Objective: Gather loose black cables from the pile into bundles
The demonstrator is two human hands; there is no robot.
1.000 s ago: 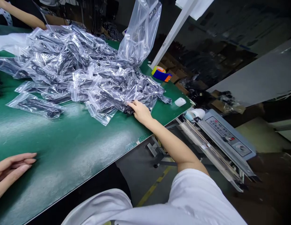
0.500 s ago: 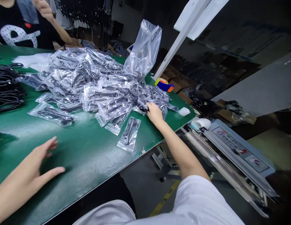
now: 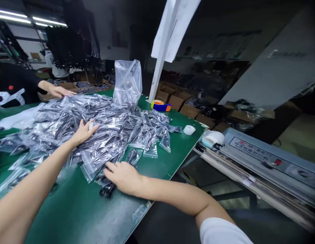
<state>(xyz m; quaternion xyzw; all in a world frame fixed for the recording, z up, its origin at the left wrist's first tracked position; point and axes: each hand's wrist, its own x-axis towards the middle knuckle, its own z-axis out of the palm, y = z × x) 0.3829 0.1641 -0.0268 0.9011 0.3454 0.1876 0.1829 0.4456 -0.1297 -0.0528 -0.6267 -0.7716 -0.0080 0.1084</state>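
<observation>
Left hand (image 3: pixel 83 133) is resting on the heap (image 3: pixel 113 118), fingers spread, seemingly steadying the slippery bags. Right hand (image 3: pixel 125 179) is lying over one bag (image 3: pixel 106 190) beside the heap on the table (image 3: pixel 83 213), fingers curling above it, its dark end showing below them. Blur is hiding any pinch; cannot tell.

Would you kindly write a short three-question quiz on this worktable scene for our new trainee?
1. True or false: the right hand rests on the grey machine.
2. Where is the multicoloured tape dispenser?
A) On top of the grey machine
B) Beside the foot of the white post
C) Under the right hand
3. Fill in: the left hand is at a pile of clear plastic ____.

Key: 1. False, it is at the near edge of the pile; 2. B; 3. bags.
</observation>
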